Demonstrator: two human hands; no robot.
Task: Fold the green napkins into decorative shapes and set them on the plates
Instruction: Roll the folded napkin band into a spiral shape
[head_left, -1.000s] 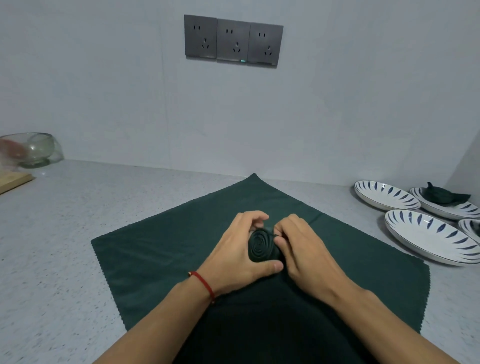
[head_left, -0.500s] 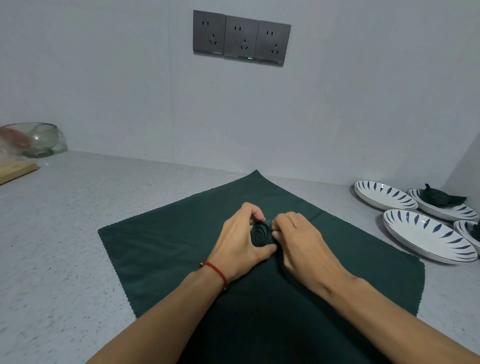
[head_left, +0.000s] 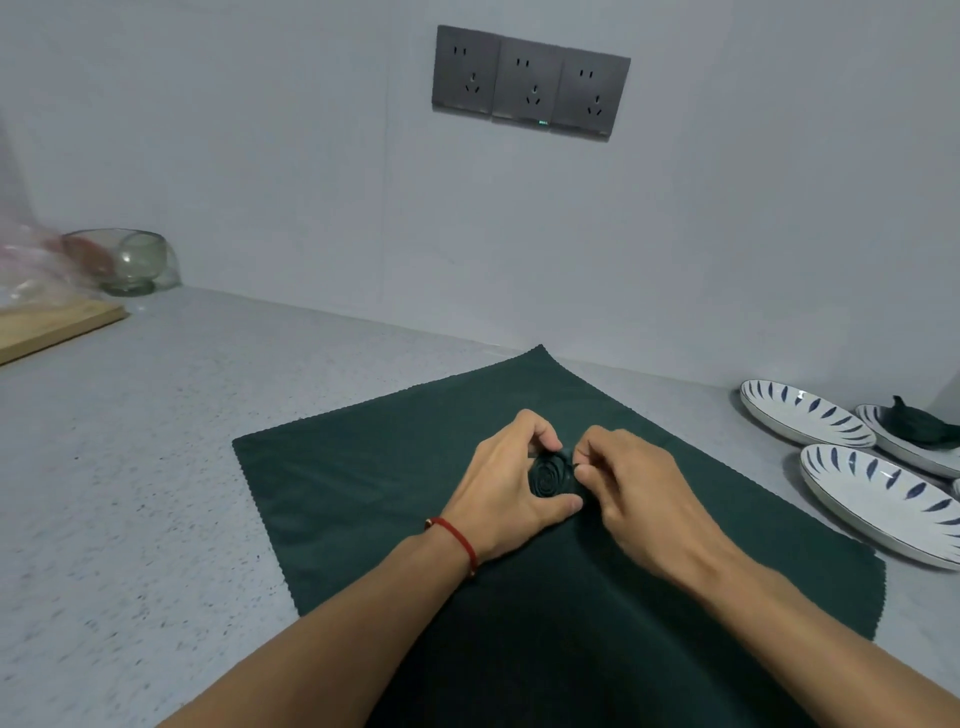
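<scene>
Head view: both hands (head_left: 571, 483) cup rolled napkin (head_left: 549, 474); no legible writing.

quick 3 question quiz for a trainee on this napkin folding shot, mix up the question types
1. True or false: the rolled napkin already sits on a plate.
2. Which wrist wears the red string bracelet? A left, B right.
3. Fill in: the finished folded napkin rests on the ____ plate by the right wall.

Key:
1. False; the left hand and right hand hold it over the flat green cloth.
2. A.
3. Middle.
</scene>
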